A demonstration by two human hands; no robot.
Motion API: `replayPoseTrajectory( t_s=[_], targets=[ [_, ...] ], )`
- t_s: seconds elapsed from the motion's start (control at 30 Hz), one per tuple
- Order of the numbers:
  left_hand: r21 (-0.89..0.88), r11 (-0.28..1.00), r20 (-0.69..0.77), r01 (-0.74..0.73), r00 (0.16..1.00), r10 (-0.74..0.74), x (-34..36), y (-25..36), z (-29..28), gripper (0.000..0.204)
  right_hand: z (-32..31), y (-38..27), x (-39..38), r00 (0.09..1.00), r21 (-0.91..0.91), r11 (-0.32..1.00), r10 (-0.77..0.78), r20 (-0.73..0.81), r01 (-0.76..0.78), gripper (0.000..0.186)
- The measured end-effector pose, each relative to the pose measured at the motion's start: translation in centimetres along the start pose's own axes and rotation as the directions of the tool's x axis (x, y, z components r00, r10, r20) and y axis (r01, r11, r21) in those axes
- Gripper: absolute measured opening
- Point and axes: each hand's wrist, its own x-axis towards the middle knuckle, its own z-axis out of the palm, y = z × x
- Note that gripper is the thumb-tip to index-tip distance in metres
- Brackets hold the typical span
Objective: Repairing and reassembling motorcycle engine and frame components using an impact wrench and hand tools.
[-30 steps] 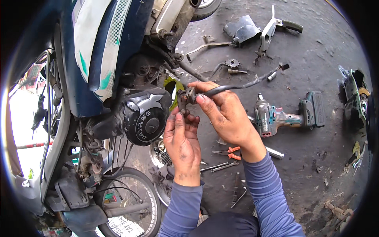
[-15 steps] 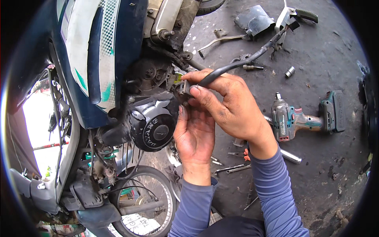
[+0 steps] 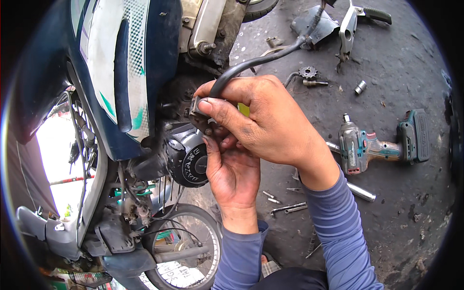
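Observation:
My right hand [image 3: 266, 118] pinches a small dark connector block [image 3: 195, 106] between thumb and fingers, in front of the motorcycle's engine. From it a thick black cable [image 3: 270, 57] arches over the hand toward the top of the view. Just below, my left hand [image 3: 234, 176] is turned palm up, its thumb and curled fingers drawn together under the block. What lies between those fingertips is too dark to make out. Behind both hands is the round black engine cover [image 3: 193, 164]. A bit of yellow-green [image 3: 243, 109] shows behind my right hand.
The motorcycle's body panel [image 3: 140, 72] and wheel [image 3: 212, 227] fill the left side. On the dark floor at right lie a cordless impact wrench [image 3: 372, 147], a socket [image 3: 360, 87], a small sprocket [image 3: 308, 72], a metal bracket [image 3: 347, 36] and several hand tools [image 3: 290, 208].
Both hands have shifted left, and the connector block has come away from beside the engine to in front of it. The cable's far end has swung up and left.

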Motion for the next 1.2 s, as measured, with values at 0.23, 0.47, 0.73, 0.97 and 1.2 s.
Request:
replayPoseTrajectory(
  t_s=[0.23,0.47,0.73,0.97,1.2],
  targets=[
    [-0.036,0.999,0.01,-0.01,1.0,0.01,0.0,-0.1,0.1,0.042,0.3,0.3,0.8,1.0,-0.084,0.996,-0.022,0.009,0.022,0.029],
    [0.017,0.999,0.027,-0.05,0.998,0.049,0.0,0.0,0.4,0.041,-0.1,0.1,1.3,0.991,-0.017,0.998,0.062,0.12,-0.06,0.022],
    [0.047,0.998,-0.001,-0.042,0.999,0.042,-0.2,-1.2,0.8,0.039,-0.6,0.3,1.0,0.999,-0.057,0.998,0.033,-0.005,-0.034,0.031],
    [0.217,0.976,-0.065,-0.03,0.997,0.045,0.0,-1.7,1.0,0.025,-0.6,1.1,0.4,0.996,0.022,0.998,0.065,-0.055,-0.064,0.024],
    [0.193,0.981,-0.031,-0.037,0.999,0.044,0.1,-1.8,0.6,0.026,-0.5,1.9,-0.1,0.995,0.021,0.998,0.069,-0.071,-0.067,0.022]
  ],
)
